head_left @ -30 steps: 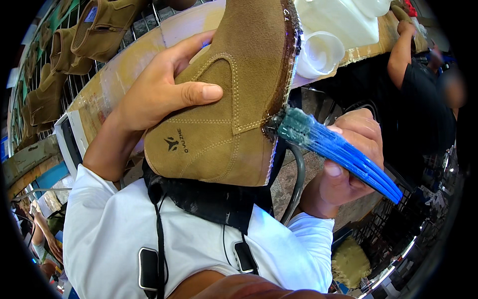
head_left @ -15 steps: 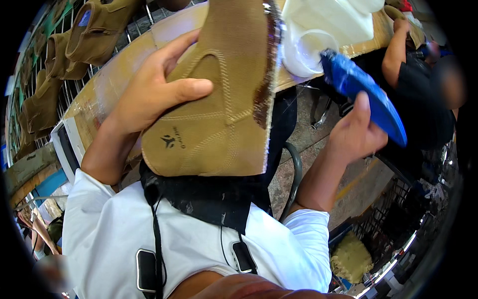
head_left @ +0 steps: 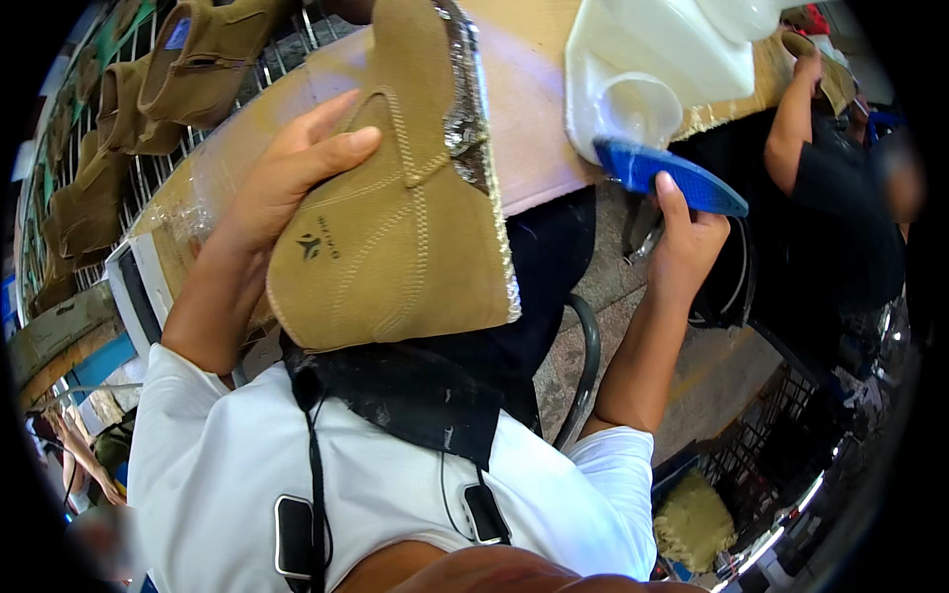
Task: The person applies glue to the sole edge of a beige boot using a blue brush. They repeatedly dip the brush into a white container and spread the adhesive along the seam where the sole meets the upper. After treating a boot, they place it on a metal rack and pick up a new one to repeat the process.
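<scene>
Two hands, both occupied. Left hand (head_left: 297, 178): thumb flat on the face of a tan boot upper (head_left: 366, 247), fingers around its left edge and partly hidden, pinching it between. Right hand (head_left: 689, 237): thumb and fingers closed on a flat blue brush (head_left: 682, 180), far end at a translucent cup (head_left: 672, 117) (bristles hidden; whether they sit inside, cannot tell).

Boot upper, one: tilted, raised over the lap in front of a black apron (head_left: 415, 405). Probably light and pliable, liable to sag from a one-edge hold; best taken on the dry left side. Dark glossy coating (head_left: 467, 119) along the right edge: likely slick or tacky, fingers better kept off. Brush handle: apparently stiff, light.

Edges: table (head_left: 534, 99), front edge running behind the upper toward the cup; white jug (head_left: 682, 49) crowding the cup's far side; grey curved tube (head_left: 591, 361) left of the right forearm; tan boots (head_left: 203, 69) beyond the left hand. Room to move: the gap between the upper and the brush.
</scene>
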A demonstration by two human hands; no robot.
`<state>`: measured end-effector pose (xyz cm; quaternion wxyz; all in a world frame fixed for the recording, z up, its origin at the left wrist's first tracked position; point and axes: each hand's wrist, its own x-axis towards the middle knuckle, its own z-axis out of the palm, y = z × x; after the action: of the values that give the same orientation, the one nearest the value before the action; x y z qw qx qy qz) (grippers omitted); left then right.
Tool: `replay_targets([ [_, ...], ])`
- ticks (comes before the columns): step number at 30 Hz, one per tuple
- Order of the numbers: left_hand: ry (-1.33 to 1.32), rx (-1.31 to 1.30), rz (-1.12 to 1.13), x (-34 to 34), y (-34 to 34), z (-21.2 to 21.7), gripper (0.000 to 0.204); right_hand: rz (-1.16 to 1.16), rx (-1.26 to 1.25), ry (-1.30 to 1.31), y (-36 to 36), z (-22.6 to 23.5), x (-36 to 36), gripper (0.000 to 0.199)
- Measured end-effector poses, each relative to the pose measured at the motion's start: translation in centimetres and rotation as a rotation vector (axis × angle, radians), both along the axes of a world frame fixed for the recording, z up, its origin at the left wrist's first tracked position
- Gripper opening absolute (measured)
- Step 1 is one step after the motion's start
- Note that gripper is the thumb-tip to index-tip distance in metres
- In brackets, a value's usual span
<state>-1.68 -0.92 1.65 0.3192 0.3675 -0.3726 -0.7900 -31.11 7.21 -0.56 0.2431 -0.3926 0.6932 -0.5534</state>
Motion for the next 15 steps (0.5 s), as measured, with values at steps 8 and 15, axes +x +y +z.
replay_targets([
  [8, -0.02, -0.042, -0.046, -0.4, 0.2, -0.5, 0.055, 0.317, -0.224, -0.234, 0.5, 2.8, 5.2, 0.031],
  [15, 0.025, -0.035, -0.034, -0.2, 0.3, -0.3, 0.051, 0.424, -0.245, -0.246, 2.0, 4.9, 5.4, 0.026],
])
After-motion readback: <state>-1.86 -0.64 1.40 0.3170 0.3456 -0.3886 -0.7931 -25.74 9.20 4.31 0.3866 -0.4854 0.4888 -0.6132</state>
